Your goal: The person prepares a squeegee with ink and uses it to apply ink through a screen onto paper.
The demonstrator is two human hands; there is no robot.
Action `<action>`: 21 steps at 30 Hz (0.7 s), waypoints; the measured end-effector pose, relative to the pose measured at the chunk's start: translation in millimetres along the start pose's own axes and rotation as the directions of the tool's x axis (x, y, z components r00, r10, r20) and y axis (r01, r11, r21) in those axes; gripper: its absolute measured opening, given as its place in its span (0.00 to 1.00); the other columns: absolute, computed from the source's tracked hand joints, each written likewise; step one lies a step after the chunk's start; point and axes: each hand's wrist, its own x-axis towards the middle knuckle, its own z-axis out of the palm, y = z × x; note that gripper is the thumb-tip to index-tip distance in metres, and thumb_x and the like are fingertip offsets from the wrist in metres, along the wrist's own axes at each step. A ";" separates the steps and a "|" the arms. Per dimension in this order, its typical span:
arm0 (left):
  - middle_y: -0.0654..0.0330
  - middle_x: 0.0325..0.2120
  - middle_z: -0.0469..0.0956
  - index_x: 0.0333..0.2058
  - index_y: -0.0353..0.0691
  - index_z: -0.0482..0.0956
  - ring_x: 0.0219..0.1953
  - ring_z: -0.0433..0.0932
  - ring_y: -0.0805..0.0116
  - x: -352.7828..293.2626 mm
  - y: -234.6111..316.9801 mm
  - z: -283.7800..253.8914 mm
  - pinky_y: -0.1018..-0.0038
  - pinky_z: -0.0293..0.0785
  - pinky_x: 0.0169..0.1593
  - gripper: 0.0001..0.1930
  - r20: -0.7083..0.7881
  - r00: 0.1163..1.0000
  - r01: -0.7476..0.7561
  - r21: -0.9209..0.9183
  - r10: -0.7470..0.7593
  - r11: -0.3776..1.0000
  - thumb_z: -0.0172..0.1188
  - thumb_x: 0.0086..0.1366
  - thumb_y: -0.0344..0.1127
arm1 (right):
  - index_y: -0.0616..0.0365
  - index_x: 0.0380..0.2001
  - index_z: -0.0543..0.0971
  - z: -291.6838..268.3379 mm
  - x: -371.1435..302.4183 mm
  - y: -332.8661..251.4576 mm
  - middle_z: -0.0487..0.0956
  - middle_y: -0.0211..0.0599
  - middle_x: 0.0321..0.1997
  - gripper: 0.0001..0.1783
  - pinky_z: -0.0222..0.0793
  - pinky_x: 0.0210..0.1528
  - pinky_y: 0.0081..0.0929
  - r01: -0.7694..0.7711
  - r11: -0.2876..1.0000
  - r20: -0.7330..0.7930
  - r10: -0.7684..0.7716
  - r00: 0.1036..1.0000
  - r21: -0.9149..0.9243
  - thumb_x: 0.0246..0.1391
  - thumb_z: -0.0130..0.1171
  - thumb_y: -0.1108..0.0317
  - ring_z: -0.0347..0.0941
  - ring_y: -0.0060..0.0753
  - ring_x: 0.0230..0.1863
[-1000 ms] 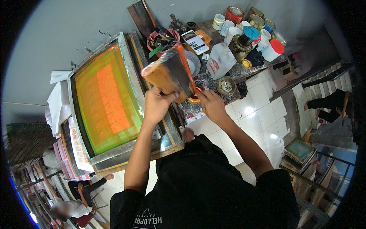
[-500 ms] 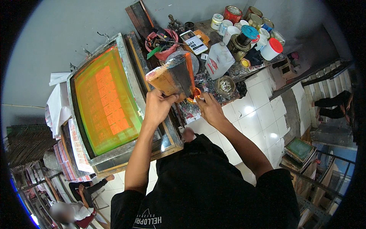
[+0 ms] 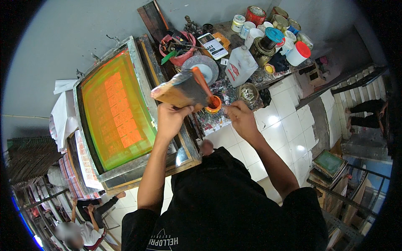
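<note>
Orange ink (image 3: 216,103) in pot (image 3: 212,111), tools (image 3: 183,40) in pink bucket (image 3: 180,62)

upside-down white lettering (image 3: 162,241) on black shirt (image 3: 234,201), red print (image 3: 235,74) on pale jug (image 3: 245,62)

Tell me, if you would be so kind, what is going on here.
The person's left hand holds a squeegee tilted, with one end of its orange edge at the mouth of a small cup of orange ink. The right hand is just right of the cup; whether its fingers hold anything is too blurred to tell. To the left lies a framed screen, partly orange.
</note>
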 end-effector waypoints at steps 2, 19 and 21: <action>0.52 0.36 0.85 0.38 0.30 0.82 0.43 0.83 0.62 -2.4 2.1 -6.5 0.70 0.76 0.47 0.12 -0.001 0.999 0.049 -0.103 -0.050 0.993 0.65 0.51 0.20 | 0.65 0.42 0.81 -4.3 4.3 2.2 0.76 0.35 0.31 0.11 0.71 0.32 0.29 -0.266 0.915 -0.040 0.291 0.956 0.303 0.57 0.62 0.71 0.75 0.31 0.29; 0.42 0.42 0.81 0.39 0.31 0.80 0.57 0.74 0.44 -9.8 5.8 -52.3 0.44 0.55 0.68 0.22 0.128 0.806 -0.482 -0.427 0.578 0.766 0.56 0.65 0.49 | 0.67 0.38 0.79 -32.9 38.7 -29.1 0.77 0.32 0.27 0.11 0.69 0.21 0.20 -0.469 0.260 0.284 0.525 0.802 0.844 0.56 0.63 0.70 0.71 0.19 0.20; 0.42 0.42 0.80 0.39 0.31 0.80 0.58 0.73 0.43 -7.0 3.9 -53.4 0.44 0.55 0.68 0.23 0.162 0.789 -0.504 -0.381 0.593 0.775 0.56 0.65 0.50 | 0.66 0.36 0.80 -32.9 46.1 -29.1 0.76 0.29 0.23 0.09 0.64 0.17 0.18 -0.510 0.393 0.273 0.520 0.810 0.765 0.55 0.62 0.70 0.68 0.16 0.17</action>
